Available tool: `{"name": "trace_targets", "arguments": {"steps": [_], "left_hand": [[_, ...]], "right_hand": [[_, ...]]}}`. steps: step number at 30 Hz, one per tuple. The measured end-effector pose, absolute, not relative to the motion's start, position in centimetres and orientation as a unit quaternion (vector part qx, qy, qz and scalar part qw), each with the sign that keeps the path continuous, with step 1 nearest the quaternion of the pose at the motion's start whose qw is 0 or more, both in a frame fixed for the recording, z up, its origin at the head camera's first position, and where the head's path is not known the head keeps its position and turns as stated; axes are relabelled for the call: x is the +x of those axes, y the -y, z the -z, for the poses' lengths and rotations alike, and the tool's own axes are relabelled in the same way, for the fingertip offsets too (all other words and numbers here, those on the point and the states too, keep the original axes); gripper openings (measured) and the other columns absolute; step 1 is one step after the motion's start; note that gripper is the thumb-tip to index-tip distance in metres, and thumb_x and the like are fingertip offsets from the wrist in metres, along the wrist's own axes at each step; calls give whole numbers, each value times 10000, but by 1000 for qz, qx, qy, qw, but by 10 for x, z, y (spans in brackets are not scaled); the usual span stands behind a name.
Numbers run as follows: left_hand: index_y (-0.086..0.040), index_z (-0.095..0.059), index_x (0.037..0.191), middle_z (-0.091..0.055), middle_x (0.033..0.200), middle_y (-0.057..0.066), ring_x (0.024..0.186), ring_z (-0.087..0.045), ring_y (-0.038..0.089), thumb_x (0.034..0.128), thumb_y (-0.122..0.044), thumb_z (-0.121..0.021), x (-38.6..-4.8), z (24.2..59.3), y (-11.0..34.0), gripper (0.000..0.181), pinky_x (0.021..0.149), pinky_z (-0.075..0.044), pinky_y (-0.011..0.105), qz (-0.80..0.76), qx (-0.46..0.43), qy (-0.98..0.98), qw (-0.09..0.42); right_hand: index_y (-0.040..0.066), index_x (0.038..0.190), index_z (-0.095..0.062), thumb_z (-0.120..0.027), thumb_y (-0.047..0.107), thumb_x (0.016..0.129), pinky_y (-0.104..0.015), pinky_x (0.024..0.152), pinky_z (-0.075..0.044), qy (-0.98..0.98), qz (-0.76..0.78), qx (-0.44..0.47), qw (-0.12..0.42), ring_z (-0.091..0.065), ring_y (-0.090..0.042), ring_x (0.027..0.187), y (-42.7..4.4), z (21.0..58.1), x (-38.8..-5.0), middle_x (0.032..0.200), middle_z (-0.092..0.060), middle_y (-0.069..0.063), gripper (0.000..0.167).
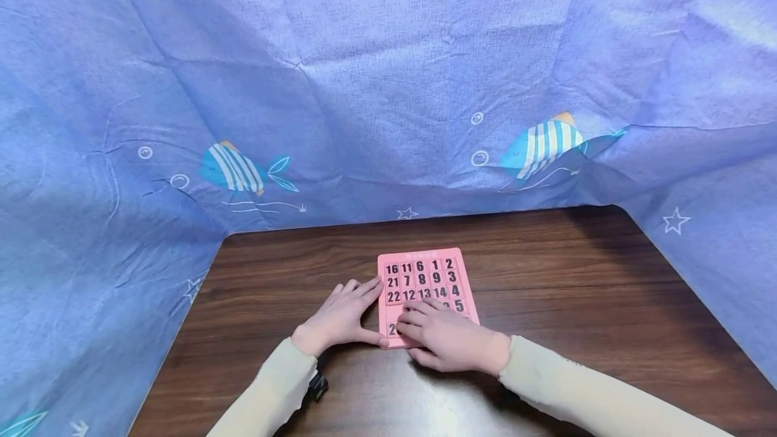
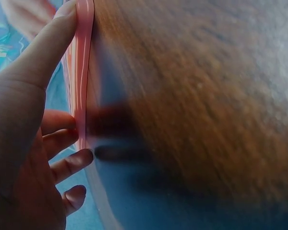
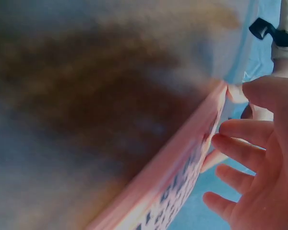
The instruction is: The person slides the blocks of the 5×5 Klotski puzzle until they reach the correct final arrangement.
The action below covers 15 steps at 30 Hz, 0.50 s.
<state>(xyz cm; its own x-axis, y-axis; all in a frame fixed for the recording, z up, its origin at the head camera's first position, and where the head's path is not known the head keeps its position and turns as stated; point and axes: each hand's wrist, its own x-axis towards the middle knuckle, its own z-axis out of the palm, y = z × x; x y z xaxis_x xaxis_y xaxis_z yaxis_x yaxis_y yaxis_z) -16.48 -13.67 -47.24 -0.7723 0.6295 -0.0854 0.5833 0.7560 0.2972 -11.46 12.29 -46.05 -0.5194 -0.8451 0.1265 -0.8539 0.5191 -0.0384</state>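
Observation:
A pink sliding number puzzle (image 1: 425, 256) lies flat on the table, with black numerals on its square tiles. Along its left side rests my left hand (image 1: 336, 319), fingertips near the upper left edge and thumb at the lower left corner. The left wrist view shows that thumb (image 2: 48, 48) against the pink rim (image 2: 82, 72). Over the lower tiles lies my right hand (image 1: 446, 339), its fingers extended and hiding several numbers. A tile-free slot (image 1: 392, 313) shows in the left column below 22. In the right wrist view, the right fingers (image 3: 242, 148) reach toward the puzzle face.
The dark wood-grain table (image 1: 546, 275) extends around the puzzle on all sides. A blue fabric sheet (image 1: 376, 100) printed with fish hangs behind it and along both sides. A black band piece (image 1: 317, 385) sits at the left wrist.

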Motion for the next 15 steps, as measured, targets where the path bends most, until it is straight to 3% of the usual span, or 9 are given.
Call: {"name": "trace_targets", "arguments": {"steps": [15], "left_hand": [[-62,-479,1564,-424,1632,102,1362,-459,285,758,-711,-801,-165,470,135,1083,1090,-400,532,-129,328,-931,89]], "right_hand": [[75,1464,-602,-591,360,1021,-567,1151,-394,905,-23,424,-14,-459,-357,1454,-116,461,-145,1557,-534,-86,527]]}}
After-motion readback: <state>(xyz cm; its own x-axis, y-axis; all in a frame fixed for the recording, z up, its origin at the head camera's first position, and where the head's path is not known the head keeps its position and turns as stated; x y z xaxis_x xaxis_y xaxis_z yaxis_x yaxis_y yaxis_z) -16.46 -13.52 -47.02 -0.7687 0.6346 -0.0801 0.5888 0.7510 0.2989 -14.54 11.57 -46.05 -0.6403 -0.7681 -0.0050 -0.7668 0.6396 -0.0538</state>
